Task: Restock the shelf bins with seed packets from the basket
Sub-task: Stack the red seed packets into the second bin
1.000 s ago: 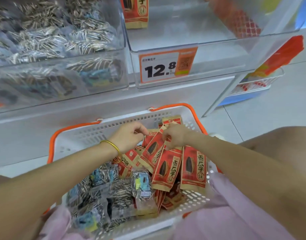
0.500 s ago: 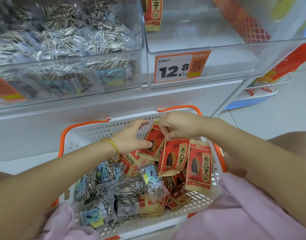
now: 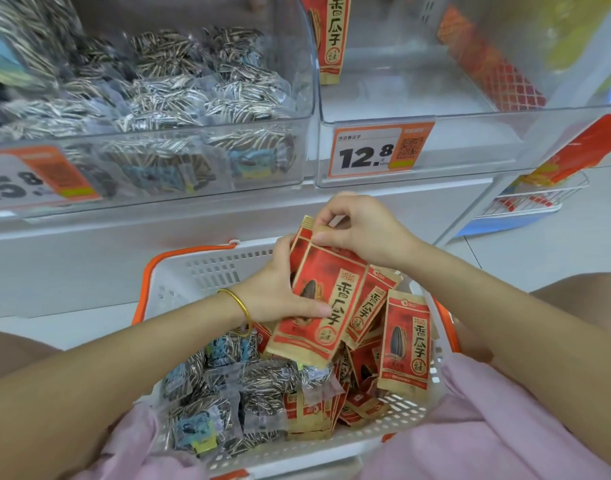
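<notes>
Nearest, on the lap: white basket (image 3: 210,271), striped clear packs at its left, loose red ones at its right. Just above those, a fanned bunch of red seed packets (image 3: 317,306), long axis tilted, top edge leaning up and left. Gripped at both ends: left hand (image 3: 276,292) curled round the lower left side, thumb across the front; right hand (image 3: 362,230) pinching the top edge. Straight beyond and higher, the 12.8 bin (image 3: 477,147), near bare, one matching packet (image 3: 331,36) upright at its back left. Looks like a lift up and forward, right hand nearer the bin.
</notes>
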The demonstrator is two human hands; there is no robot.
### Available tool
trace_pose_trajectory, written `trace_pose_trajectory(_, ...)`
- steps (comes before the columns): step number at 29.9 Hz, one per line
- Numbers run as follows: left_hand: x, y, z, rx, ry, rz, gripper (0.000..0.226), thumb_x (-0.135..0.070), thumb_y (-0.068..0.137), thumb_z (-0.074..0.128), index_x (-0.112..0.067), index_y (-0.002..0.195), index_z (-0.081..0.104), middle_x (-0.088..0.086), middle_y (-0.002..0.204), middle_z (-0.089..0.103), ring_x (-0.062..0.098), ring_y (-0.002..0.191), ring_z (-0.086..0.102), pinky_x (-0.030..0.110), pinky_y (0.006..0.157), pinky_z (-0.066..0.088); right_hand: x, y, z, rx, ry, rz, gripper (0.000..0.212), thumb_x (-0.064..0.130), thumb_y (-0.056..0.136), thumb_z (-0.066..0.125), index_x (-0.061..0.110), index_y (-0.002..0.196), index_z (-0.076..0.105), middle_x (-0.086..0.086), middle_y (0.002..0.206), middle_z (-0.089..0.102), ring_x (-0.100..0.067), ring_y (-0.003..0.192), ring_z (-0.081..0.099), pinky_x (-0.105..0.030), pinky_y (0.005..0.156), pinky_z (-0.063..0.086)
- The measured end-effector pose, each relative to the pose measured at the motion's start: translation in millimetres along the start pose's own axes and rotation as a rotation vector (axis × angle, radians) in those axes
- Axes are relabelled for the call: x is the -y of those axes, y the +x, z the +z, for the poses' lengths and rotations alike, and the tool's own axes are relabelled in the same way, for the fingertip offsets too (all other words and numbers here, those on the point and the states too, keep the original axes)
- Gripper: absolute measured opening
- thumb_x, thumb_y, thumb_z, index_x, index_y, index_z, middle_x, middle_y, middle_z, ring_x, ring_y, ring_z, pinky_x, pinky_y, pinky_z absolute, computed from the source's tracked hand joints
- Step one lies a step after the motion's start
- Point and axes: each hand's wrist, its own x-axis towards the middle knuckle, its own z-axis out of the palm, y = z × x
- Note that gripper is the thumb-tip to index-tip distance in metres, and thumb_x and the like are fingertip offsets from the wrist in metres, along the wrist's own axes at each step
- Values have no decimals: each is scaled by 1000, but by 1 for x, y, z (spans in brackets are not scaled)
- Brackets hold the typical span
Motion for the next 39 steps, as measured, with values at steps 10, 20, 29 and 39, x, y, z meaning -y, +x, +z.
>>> trace_pose_trajectory(10,-6,-10,-12,-115,-297,-127,77,-28,60,86,-20,121,40,5,105,68,21,94,68,43,87,54,-6,-4,5,-108,194,206,31,32,90,62,15,114,52,-1,110,59,-15,96,61,-34,84,54)
trace_pose_trajectory(20,-29,-31,-7,-353,-332,-76,73,-57,63,71,-18,122,51,1,107,70,17,90,70,43,84,56,40,-55,22,342,709,371,57,26,76,76,26,126,50,-3,115,69,-20,104,67,-41,91,52)
trace_pose_trajectory(29,-160,-35,-80,-536,23,189,50,-48,98,25,-12,82,56,3,79,58,16,60,53,22,44,39,75,-16,-114,426,1037,219,52,31,49,89,13,96,75,-7,91,73,-21,83,69,-43,84,52)
trace_pose_trajectory(39,-207,54,-112,-651,421,110,55,-35,88,57,-9,134,41,15,139,42,31,118,51,33,96,42,58,95,-169,-9,611,312,67,22,64,75,9,126,53,-10,112,69,-26,99,67,-49,92,51)
